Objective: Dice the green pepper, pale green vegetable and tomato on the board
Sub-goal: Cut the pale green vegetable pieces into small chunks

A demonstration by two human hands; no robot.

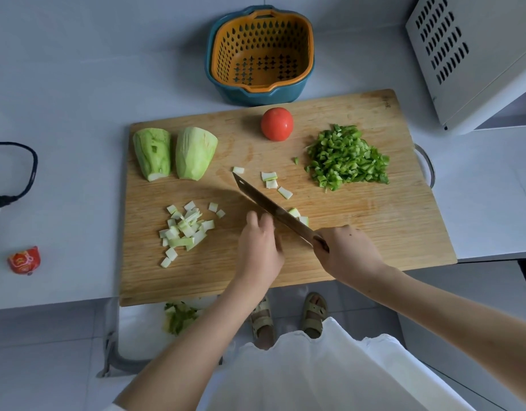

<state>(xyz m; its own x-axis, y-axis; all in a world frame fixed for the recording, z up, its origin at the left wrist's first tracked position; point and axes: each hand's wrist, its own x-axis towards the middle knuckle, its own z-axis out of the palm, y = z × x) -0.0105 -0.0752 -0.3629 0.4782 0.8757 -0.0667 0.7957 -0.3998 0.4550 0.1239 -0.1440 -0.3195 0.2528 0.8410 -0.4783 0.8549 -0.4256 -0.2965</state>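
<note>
Your right hand (pixel 346 253) is wrapped around the handle of the knife (pixel 270 206). The blade slants away from that grip, up and to the left across the cutting board (pixel 374 232). Your left hand (pixel 260 247) sits just on the near-left side of the blade, close to its heel, with the fingers bent down toward the board. Whether they pin a piece beneath them cannot be told from here.

Two small cut pieces (pixel 298 216) lie against the far side of the blade, just ahead of your right hand. A few loose pieces (pixel 272 180) are scattered further along, near the knife tip. To the left of your left hand is a small heap of diced pale green vegetable (pixel 183 229). Beyond that heap, well apart from both hands, two uncut chunks (pixel 195 152) of the same vegetable stand side by side at the board's far left.

The tomato (pixel 277 124) is whole and sits past the knife tip, near the board's far edge. The diced green pepper (pixel 346 158) is heaped beyond your right hand, well clear of the blade.

Off the board, behind the tomato, an orange basket (pixel 261 51) is nested in a blue bowl (pixel 288 94). A small red packet (pixel 24 259) lies on the counter far to the left of your left hand. Green scraps (pixel 178 318) show below the board's near edge, beside your left forearm.
</note>
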